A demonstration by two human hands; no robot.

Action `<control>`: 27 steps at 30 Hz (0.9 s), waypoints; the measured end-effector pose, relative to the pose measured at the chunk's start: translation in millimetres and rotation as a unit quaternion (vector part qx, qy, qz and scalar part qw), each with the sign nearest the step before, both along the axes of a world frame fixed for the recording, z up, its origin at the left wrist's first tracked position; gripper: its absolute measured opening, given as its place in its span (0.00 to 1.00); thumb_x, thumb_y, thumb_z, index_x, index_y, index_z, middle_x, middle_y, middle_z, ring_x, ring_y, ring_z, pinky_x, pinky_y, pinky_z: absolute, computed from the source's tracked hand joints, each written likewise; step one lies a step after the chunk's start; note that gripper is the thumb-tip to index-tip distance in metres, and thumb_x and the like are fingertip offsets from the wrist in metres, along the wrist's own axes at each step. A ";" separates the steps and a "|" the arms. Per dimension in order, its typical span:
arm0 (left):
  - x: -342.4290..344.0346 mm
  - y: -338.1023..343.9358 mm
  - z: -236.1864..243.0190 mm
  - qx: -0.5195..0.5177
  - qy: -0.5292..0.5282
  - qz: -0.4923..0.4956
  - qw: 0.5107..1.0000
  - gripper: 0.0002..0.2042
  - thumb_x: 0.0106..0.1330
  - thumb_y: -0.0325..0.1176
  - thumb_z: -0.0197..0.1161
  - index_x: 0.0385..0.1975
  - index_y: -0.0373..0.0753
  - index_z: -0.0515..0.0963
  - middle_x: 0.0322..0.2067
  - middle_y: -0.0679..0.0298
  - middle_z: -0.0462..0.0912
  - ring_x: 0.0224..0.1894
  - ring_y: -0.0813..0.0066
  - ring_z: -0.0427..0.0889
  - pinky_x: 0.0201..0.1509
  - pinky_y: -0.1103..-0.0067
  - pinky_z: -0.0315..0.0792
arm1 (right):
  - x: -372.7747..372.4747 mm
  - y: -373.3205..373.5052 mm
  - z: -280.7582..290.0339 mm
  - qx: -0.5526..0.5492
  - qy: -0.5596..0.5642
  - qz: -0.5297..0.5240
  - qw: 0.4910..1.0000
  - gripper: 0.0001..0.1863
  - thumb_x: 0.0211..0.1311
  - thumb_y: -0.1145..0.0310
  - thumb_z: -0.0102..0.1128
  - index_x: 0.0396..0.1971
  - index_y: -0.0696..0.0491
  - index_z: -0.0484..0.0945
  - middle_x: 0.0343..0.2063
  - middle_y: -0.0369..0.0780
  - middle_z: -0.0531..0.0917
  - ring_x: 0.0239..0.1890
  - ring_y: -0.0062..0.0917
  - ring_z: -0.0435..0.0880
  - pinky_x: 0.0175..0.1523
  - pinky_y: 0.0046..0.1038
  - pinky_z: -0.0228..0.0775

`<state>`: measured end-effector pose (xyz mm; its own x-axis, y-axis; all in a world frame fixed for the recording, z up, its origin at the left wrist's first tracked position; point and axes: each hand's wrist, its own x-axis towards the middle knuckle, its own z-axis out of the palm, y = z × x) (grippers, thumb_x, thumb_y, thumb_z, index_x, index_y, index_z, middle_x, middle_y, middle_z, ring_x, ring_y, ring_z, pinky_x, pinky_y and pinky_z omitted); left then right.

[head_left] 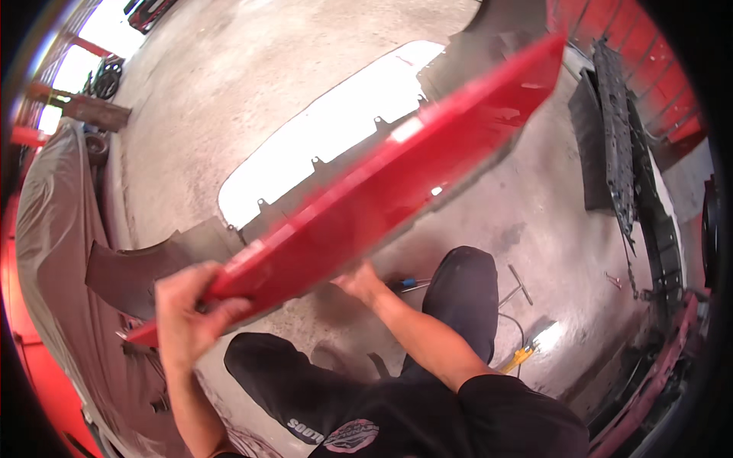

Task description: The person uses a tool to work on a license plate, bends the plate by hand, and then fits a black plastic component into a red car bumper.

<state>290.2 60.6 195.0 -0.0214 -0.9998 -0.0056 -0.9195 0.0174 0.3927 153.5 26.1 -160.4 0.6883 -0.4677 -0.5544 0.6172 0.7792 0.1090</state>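
Note:
A long, glossy red car body panel [382, 195] is held up at a slant in front of me, its left end low and its right end high. My left hand [191, 309] is closed around its lower left end, the thumb on the near face. Under the lower edge my right hand [359, 281] grips the panel, with its fingers partly hidden behind it. On the floor beyond lies a large white panel [321, 126] with small tabs along its near edge. The red panel covers part of it.
A T-handled tool [521, 284] and a lit work lamp [527, 353] with a yellow grip lie on the floor to my right. Black plastic car parts [611, 145] lean at the right wall. A grey cover [65, 252] drapes something at the left.

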 end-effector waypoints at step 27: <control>26.6 -25.4 -278.7 0.023 -0.091 -0.146 0.985 0.10 0.54 0.31 0.72 0.29 0.42 0.75 0.26 0.62 0.79 0.32 0.61 0.84 0.31 0.66 0.77 | -28.5 -101.2 -57.4 -0.190 0.177 -0.018 0.965 0.37 0.79 0.37 0.39 0.73 0.50 0.65 0.65 0.39 0.76 0.63 0.33 0.78 0.68 0.39 0.72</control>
